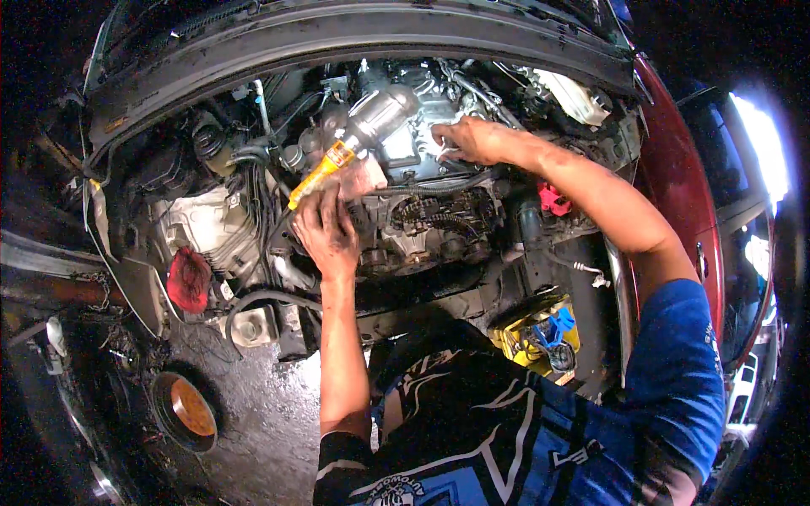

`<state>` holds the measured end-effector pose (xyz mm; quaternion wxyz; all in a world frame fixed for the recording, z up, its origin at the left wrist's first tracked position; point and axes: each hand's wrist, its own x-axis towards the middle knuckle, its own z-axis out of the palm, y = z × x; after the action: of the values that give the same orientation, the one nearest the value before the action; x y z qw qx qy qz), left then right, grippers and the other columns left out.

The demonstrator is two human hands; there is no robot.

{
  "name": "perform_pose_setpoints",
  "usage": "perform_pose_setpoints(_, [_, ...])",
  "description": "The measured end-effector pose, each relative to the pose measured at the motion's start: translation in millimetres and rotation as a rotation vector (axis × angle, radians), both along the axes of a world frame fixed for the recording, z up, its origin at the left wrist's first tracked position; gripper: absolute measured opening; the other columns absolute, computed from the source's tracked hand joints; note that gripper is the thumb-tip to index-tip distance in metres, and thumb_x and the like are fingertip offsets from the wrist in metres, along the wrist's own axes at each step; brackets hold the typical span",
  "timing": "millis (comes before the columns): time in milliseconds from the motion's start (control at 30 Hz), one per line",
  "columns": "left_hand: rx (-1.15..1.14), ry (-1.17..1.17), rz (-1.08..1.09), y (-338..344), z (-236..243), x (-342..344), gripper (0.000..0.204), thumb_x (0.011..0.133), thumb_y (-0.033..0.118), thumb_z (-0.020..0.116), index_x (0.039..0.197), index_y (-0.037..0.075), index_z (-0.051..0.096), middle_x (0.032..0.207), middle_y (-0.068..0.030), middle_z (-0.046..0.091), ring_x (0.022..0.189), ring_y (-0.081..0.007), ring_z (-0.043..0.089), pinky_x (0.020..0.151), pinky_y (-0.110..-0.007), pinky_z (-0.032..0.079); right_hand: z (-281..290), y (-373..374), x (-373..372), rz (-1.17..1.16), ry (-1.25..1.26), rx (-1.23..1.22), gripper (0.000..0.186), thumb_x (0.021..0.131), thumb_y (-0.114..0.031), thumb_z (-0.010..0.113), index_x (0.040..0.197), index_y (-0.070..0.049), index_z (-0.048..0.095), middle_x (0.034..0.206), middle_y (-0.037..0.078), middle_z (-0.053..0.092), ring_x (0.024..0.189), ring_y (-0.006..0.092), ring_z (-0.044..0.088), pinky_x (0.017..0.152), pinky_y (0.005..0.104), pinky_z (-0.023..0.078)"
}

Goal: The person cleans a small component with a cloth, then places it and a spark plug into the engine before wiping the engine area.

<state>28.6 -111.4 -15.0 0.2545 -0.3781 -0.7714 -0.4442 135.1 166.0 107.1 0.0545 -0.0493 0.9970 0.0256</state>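
Note:
In the head view my left hand (325, 232) has bent, parted fingers resting near the lower end of a yellow-handled tool or work light (325, 173); whether they touch it I cannot tell. Its wide, translucent head (380, 114) lies up over the engine. My right hand (468, 139) reaches onto the bright metal engine top (426, 164), fingers curled in against a small part there that is too hidden to name. Below my hands, exposed chains and sprockets (439, 207) sit at the engine's front. A pinkish pad or cloth (367, 177) lies beside the tool.
Red rags (190, 278) (554, 198) lie at both sides of the bay. A yellow tray (544, 333) of items sits low right, a round pan (186, 405) on the floor at left. The car body's dark edge (354, 38) spans the top; a red car (679, 228) stands at right.

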Motion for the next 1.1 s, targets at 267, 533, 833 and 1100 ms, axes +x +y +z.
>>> perform_pose_setpoints(267, [-0.175, -0.006, -0.105, -5.3, 11.3, 4.9, 0.056, 0.083, 0.012, 0.062, 0.136, 0.012, 0.045, 0.13, -0.0183, 0.044, 0.123, -0.0383, 0.039, 0.107, -0.05, 0.029, -18.5, -34.2, 3.2, -1.102, 0.023, -1.557, 0.041, 0.09, -0.024, 0.062, 0.116, 0.001, 0.043, 0.082, 0.013, 0.054, 0.064, 0.0217, 0.059, 0.058, 0.0447, 0.06])
perform_pose_setpoints(533, [0.086, -0.279, -0.273, -9.6, 23.2, 60.1, 0.045, 0.086, 0.013, 0.062, 0.129, 0.006, 0.051, 0.119, -0.0165, 0.053, 0.108, -0.0342, 0.052, 0.094, -0.041, 0.042, 1.4, -9.5, -2.3, -0.589, -0.207, -0.518, 0.026, 0.092, -0.026, 0.047, 0.109, -0.008, 0.051, 0.069, 0.012, 0.06, 0.047, 0.0215, 0.059, 0.044, 0.0363, 0.051])
perform_pose_setpoints(833, [0.033, -0.952, -0.722, 61.5, 75.8, 107.8, 0.077, 0.089, 0.035, 0.06, 0.146, 0.006, 0.019, 0.131, -0.0216, 0.05, 0.107, -0.0385, 0.058, 0.088, -0.045, 0.047, -12.6, -41.7, -5.3, -1.017, 0.052, -1.221, 0.039, 0.098, -0.03, 0.041, 0.119, -0.001, 0.057, 0.078, 0.011, 0.059, 0.04, 0.0127, 0.035, 0.04, 0.0274, 0.036])
perform_pose_setpoints(1100, [-0.614, 0.348, -0.14, 69.9, 98.1, 1.3, 0.038, 0.08, 0.006, 0.055, 0.117, 0.008, 0.061, 0.097, -0.0192, 0.061, 0.09, -0.0334, 0.062, 0.076, -0.044, 0.052, -12.2, -18.0, 5.8, -1.01, -0.168, -1.271, 0.085, 0.089, -0.066, 0.039, 0.11, 0.015, 0.051, 0.071, 0.023, 0.065, 0.053, 0.0268, 0.066, 0.048, 0.0359, 0.058])
